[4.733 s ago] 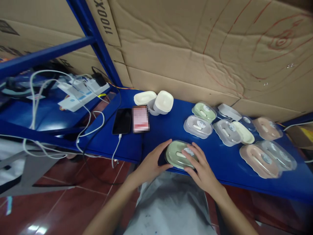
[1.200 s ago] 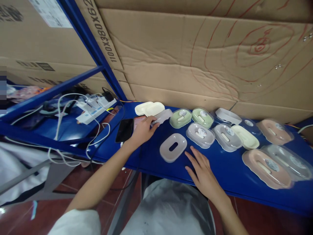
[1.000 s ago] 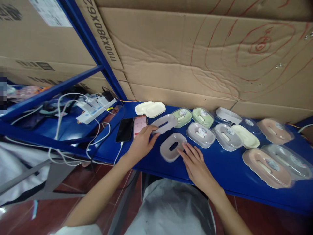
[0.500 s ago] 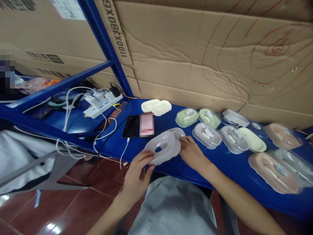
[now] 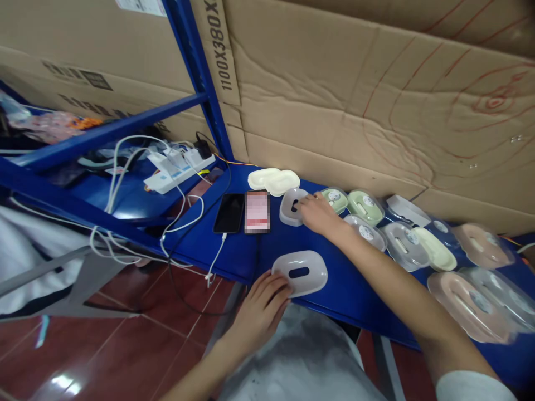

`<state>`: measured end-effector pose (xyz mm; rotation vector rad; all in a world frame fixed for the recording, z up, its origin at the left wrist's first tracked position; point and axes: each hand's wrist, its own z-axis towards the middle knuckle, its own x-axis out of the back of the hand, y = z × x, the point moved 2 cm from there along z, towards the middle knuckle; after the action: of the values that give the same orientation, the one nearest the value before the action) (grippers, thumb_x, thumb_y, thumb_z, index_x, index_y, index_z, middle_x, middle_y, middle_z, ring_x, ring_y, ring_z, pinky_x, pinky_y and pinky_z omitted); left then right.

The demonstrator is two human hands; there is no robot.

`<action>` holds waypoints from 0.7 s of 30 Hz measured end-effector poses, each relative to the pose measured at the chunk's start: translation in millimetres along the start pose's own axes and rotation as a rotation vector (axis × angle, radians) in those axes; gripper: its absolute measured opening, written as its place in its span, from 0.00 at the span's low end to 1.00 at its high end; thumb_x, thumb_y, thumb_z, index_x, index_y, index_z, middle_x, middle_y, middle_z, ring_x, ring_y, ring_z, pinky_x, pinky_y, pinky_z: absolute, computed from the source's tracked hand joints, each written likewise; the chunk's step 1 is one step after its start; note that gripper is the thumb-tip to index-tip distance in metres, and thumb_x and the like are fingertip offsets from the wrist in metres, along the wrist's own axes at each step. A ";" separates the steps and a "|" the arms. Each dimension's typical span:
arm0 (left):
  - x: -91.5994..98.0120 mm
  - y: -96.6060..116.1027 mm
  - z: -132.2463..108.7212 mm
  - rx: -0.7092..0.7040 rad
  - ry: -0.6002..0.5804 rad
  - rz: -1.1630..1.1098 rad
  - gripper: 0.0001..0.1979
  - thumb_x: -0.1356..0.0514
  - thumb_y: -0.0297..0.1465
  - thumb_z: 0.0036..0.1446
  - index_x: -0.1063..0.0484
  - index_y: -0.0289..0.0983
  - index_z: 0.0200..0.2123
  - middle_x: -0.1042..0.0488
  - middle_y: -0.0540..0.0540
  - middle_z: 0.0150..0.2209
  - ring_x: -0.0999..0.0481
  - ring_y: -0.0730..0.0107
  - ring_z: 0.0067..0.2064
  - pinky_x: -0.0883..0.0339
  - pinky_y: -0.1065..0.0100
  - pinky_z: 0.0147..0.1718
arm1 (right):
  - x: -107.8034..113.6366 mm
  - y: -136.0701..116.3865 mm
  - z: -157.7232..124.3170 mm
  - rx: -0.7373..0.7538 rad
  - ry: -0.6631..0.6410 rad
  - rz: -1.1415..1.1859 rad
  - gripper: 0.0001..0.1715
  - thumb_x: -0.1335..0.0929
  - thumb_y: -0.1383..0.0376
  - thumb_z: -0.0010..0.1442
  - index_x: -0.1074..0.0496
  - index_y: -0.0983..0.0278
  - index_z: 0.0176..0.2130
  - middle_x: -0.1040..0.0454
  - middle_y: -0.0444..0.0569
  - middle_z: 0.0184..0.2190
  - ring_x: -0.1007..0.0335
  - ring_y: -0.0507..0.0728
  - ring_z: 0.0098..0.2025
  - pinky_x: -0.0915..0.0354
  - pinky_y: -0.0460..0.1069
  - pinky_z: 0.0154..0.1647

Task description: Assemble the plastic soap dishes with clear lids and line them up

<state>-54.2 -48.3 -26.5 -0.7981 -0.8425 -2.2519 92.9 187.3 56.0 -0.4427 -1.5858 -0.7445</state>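
A light grey oval plastic dish (image 5: 316, 274) with a dark slot in its middle is at the front edge of the blue table. The fingers of my left hand (image 5: 265, 301) lie over its left rim, with the thumb mostly hidden. Farther back, a second grey oval piece (image 5: 288, 210), deeper and also slotted, sits on the table just right of the phones. My right hand (image 5: 318, 211) grips its right side, fingers bent over the edge. Behind that hand is a green oval dish (image 5: 337, 201) with a clear cover and round label, partly hidden.
Two cream oval dishes (image 5: 282, 182) overlap at the back. A black phone (image 5: 229, 213) with a white cable lies beside a pink-screened phone (image 5: 257, 214). Several covered dishes (image 5: 404, 246) fill the right side. At left are a power strip (image 5: 179, 175) and a blue frame post (image 5: 200, 78).
The two grey pieces, held together before, are now apart. My right hand has carried one back beside the phones; my left hand has the other near the table edge. The view has shifted slightly.
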 end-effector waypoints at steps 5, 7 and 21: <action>-10.0 -9.3 16.8 -0.008 -0.036 -0.035 0.12 0.40 0.24 0.71 0.27 0.36 0.56 0.21 0.38 0.54 0.23 0.54 0.63 0.26 0.47 0.65 | 13.0 28.2 59.8 -0.068 -0.026 -0.005 0.25 0.39 0.76 0.71 0.24 0.66 0.60 0.21 0.61 0.57 0.27 0.64 0.59 0.42 0.57 0.58; -12.9 -13.1 21.8 -0.006 -0.037 -0.051 0.12 0.40 0.24 0.71 0.27 0.36 0.56 0.21 0.38 0.54 0.23 0.55 0.63 0.27 0.47 0.66 | 12.4 41.6 81.0 -0.078 -0.073 -0.004 0.21 0.37 0.75 0.71 0.22 0.65 0.57 0.19 0.60 0.54 0.25 0.62 0.57 0.40 0.57 0.60; -13.5 -17.2 24.8 0.037 -0.087 -0.116 0.12 0.38 0.28 0.70 0.29 0.37 0.55 0.23 0.37 0.56 0.25 0.51 0.65 0.28 0.43 0.67 | 27.1 72.2 46.3 0.000 0.056 0.119 0.14 0.35 0.63 0.74 0.24 0.66 0.53 0.21 0.59 0.57 0.28 0.64 0.61 0.40 0.56 0.61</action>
<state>-49.7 -15.5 -26.8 -0.8558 -0.9914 -2.3086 102.9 267.0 96.4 -0.5077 -1.4936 -0.6603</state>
